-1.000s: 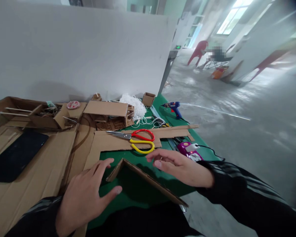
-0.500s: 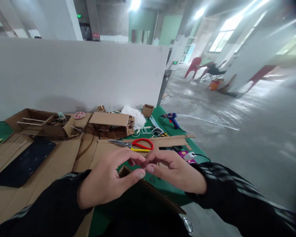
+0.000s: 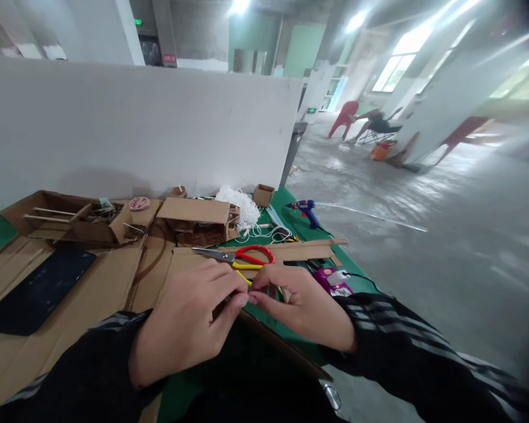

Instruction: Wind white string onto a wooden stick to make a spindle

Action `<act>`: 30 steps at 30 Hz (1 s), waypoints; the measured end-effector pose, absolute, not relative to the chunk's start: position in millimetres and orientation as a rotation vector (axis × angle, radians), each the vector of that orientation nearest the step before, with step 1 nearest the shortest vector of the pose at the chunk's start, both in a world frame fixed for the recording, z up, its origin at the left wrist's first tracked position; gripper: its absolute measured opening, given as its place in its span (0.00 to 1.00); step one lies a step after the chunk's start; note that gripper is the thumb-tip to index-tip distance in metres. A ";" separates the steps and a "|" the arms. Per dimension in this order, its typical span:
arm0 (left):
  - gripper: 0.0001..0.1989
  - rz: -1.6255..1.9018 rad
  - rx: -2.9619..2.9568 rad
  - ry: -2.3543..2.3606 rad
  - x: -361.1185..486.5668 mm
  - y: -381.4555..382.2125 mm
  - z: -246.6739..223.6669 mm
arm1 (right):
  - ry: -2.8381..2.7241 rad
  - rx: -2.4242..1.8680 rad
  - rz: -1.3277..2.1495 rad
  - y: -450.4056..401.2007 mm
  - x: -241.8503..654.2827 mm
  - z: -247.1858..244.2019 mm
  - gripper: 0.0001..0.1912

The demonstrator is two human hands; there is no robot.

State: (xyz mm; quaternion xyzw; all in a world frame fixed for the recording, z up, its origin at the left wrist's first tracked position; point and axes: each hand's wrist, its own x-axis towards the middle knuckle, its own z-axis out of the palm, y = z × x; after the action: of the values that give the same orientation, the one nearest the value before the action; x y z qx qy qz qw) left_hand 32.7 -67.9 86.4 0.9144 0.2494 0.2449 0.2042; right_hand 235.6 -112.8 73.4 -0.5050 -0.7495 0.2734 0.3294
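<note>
My left hand and my right hand meet fingertip to fingertip over the near edge of the green table. Both are closed in a pinch. Whatever lies between the fingertips is too small or too hidden to name. Just beyond them, scissors with one red and one yellow handle lie on cardboard, blades pointing left. Below the hands a brown cardboard piece slants down to the right, partly covered by my left hand. A purple device with a white plug sits right of my right hand.
Cardboard boxes and a divided cardboard tray stand along the white partition. White string is heaped near a blue glue gun. A dark flat panel lies left. A person sits far off beside a red chair.
Both hands have shifted slightly left. Their fingers have drawn from a looser, more open curl into a tight pinch. The view has tilted a little.
</note>
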 end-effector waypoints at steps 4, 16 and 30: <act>0.08 0.663 2.498 0.695 33.0 -67.8 83.6 | -1.887 -1.323 0.826 -111.2 235.4 72.4 0.09; 0.11 0.650 2.216 0.702 36.0 -57.4 73.6 | -1.345 -0.917 1.507 -109.1 240.7 68.6 0.14; 0.04 0.967 2.750 0.724 38.3 -55.1 60.2 | -1.457 -1.122 1.317 -108.2 238.9 65.8 0.15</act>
State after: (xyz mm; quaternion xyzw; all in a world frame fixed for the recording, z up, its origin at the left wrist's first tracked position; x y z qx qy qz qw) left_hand 38.3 -55.1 60.2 0.9133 0.2404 0.3213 0.0691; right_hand 238.9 -108.2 65.8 -0.4487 -0.5829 0.5269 0.4257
